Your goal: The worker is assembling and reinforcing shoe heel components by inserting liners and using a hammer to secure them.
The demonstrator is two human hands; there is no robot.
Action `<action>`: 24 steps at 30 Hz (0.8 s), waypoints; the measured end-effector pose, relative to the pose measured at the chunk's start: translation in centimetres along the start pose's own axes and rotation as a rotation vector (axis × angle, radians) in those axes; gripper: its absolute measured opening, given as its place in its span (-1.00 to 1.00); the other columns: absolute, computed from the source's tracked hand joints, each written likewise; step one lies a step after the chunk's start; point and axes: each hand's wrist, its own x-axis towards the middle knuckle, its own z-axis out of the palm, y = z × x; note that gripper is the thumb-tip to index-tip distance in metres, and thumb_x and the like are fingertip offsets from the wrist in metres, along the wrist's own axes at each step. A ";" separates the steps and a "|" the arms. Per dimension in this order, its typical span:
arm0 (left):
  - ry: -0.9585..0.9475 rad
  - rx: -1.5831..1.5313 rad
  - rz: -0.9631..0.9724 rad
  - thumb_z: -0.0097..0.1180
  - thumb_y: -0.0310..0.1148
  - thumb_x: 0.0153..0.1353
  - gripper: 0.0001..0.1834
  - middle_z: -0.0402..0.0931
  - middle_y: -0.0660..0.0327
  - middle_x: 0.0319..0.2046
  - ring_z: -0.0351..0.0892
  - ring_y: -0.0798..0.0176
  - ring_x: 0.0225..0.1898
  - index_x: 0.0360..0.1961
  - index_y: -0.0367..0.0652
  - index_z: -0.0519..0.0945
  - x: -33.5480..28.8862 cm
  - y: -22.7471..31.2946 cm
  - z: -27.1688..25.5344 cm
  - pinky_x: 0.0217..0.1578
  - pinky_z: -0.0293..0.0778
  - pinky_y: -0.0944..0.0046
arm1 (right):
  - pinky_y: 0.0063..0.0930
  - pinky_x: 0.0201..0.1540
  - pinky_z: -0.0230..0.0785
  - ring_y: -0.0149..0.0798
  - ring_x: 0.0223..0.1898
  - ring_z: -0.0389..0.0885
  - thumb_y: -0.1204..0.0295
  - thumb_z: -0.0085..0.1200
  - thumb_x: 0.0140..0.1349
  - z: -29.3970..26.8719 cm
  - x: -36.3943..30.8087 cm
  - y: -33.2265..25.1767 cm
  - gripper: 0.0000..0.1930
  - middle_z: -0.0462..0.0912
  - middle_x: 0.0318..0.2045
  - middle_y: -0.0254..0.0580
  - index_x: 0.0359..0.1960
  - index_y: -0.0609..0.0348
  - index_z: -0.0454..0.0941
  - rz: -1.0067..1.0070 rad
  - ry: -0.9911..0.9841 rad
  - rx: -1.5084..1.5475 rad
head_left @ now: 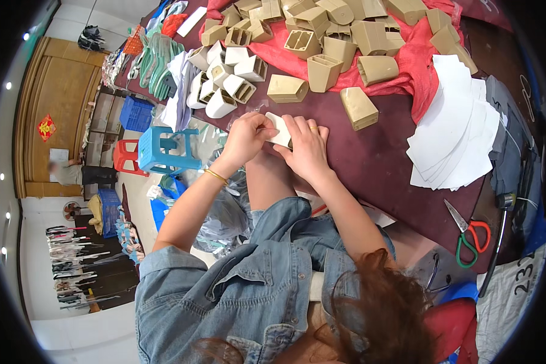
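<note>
At the near edge of the dark red tabletop, both hands are on a small white hollow piece, tapered like the other plastic blocks here. My left hand pinches its left side with bent fingers. Across the piece's right side lies my right hand, the thumb under its lower end and the fingers over its top. Just beyond, several white hollow tapered blocks are heaped together. Tan blocks of the same shape are spread to the right of them, some on a red cloth.
White paper sheets are fanned out at the right. Scissors with red and green handles and a hammer lie near the right edge. Green hangers are stacked at far left. Blue and red stools stand on the floor.
</note>
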 end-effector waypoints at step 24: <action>0.136 -0.192 -0.225 0.25 -0.60 -0.07 -0.61 0.48 0.18 -0.56 0.49 0.31 -0.51 -0.21 -0.25 0.36 0.4 0.4 0.5 -0.43 0.44 0.31 | -0.20 -0.09 0.14 -0.13 -0.09 0.39 0.25 0.30 -0.08 0.1 0.0 0.4 -0.32 0.43 -0.13 -0.19 0.11 0.10 0.29 -0.072 -0.006 0.019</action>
